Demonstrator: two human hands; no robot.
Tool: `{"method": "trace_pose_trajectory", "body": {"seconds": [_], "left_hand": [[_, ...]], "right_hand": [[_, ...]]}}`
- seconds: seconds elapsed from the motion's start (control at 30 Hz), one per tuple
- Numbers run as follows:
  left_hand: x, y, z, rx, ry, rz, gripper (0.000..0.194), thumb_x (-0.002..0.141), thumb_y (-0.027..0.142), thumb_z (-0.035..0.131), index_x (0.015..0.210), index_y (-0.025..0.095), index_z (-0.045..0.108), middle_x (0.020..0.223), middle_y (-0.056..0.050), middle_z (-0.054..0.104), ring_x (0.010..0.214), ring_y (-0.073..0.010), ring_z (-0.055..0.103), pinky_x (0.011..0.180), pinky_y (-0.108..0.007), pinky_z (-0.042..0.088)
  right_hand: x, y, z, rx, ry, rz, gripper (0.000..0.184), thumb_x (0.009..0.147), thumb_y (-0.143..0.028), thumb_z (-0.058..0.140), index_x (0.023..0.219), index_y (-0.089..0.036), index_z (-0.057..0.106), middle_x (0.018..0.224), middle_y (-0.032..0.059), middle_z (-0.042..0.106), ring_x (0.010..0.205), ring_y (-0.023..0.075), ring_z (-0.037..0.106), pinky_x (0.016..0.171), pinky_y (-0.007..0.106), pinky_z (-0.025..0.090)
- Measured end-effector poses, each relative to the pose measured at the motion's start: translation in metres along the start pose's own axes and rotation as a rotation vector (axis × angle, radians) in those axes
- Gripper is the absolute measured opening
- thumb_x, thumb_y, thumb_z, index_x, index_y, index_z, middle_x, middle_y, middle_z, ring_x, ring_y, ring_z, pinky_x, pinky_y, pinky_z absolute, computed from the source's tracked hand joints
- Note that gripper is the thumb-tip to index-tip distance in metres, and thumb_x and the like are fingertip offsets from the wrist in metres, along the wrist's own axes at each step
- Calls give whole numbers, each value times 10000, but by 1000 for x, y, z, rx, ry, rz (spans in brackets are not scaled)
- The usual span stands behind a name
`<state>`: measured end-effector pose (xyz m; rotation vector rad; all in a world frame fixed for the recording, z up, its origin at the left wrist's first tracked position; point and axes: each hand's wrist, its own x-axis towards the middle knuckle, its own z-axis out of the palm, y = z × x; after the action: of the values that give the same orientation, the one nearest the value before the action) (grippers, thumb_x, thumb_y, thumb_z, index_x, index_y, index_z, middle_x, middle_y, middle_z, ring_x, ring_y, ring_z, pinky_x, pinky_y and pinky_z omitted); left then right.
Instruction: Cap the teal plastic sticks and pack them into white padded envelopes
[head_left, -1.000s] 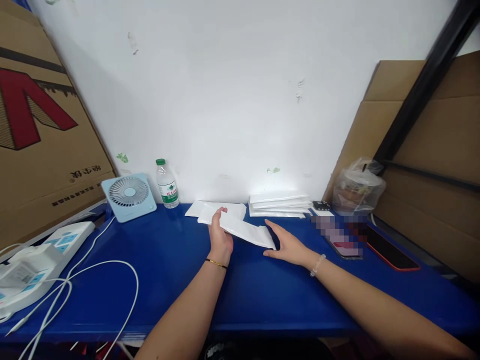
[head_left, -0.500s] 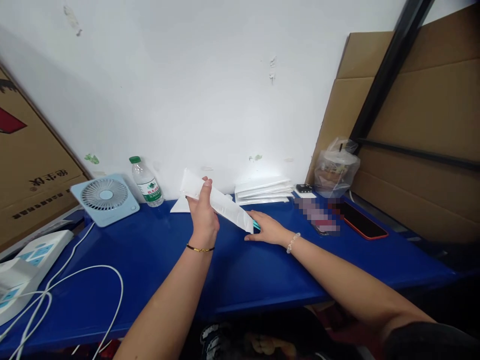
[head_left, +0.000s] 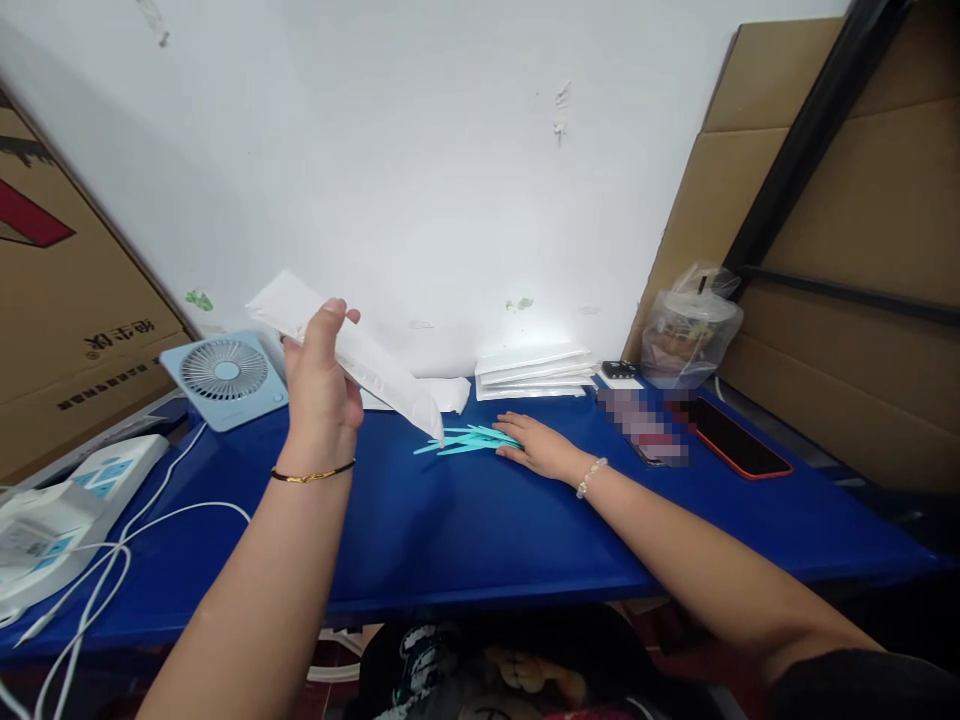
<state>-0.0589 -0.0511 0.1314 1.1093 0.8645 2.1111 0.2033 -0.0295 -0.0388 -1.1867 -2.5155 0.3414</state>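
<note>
My left hand (head_left: 322, 365) is closed around a long white packet (head_left: 375, 370), raised over the left middle of the table and slanting down to the right. The packet's lower end hangs just above a bunch of thin turquoise sticks (head_left: 469, 438). These sticks lie loosely fanned on the blue table, their tips pointing left. Over their right ends lies my right hand (head_left: 536, 447), fingers curled on them and covering those ends. Behind the left hand's packet, another white packet (head_left: 452, 394) rests flat near the wall. A stack of similar white packets (head_left: 534, 372) sits to its right.
Along the wall stand a light blue fan (head_left: 225, 372) and, to the right, a bagged drink cup (head_left: 690, 335). An orange-edged phone (head_left: 739, 437) lies beside a blurred-out item (head_left: 645, 428). A power strip (head_left: 112, 490) with white cables fills the left of the blue table (head_left: 480, 540).
My left hand has lifted the white packet up and left, away from my right hand. Turquoise sticks, barely visible before, now lie exposed under my right hand. The bottle no longer shows.
</note>
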Motion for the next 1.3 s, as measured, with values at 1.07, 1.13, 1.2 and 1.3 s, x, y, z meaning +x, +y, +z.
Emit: {"method": "trace_pose_trajectory", "body": {"seconds": [1.07,1.13,1.2,1.3], "left_hand": [[-87,-135,-10,1253,-1444,79,685,908,607,127,1432,197,292,1499,-107,246,1390,-256,197,1116,-466,154],[-92,-136,-9,1280,-1401,107,700,907,606,114,1454,182,225,1519,-107,179,1406,-261,127,1118,-491,116],[-92,-136,-14,1318,-1365,106,720,901,612,125,1459,163,201,1527,-112,139,1412,-268,68,1118,-507,86],[-87,-139,-23,1323,-1416,53,746,885,637,158,1465,167,177,1528,-120,123,1411,-285,64,1111,-522,86]], "right_hand": [[-69,-39,-10,-58,-134,31,707,917,-581,281,1480,-255,3,1549,36,46,1417,247,8,1152,454,58],[-65,-37,-7,-75,-72,88,700,925,-575,247,1478,-244,-26,1550,38,14,1418,240,-13,1152,459,52],[-58,-33,-3,-73,-46,138,693,923,-586,227,1477,-258,-28,1550,28,-13,1417,244,-26,1147,472,58],[-41,-23,0,-53,-72,153,679,913,-607,222,1479,-286,30,1550,23,37,1418,252,5,1140,486,68]]}}
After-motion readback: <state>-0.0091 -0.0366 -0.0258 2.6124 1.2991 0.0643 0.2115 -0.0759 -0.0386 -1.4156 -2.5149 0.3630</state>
